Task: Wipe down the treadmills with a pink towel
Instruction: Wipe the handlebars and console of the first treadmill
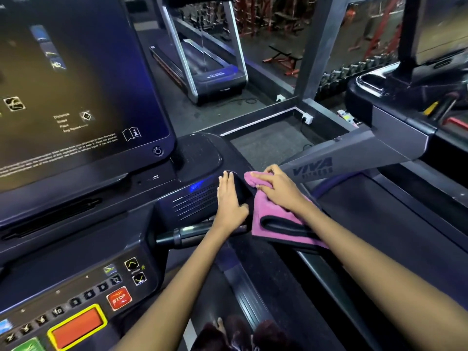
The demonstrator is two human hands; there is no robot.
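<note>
A pink towel is draped over the right side arm of the dark treadmill console. My right hand lies on top of the towel with fingers spread and lightly bent, pressing it against the arm. Just left of it, my left hand rests flat on the console's rounded corner, fingers straight, beside a perforated grille with a small blue light. A black band runs along the towel's lower edge.
A large dark screen fills the upper left. Below sit the button panel with a red STOP button and an orange pad. A grey upright marked VIVA of the neighbouring treadmill stands right. Another treadmill is ahead.
</note>
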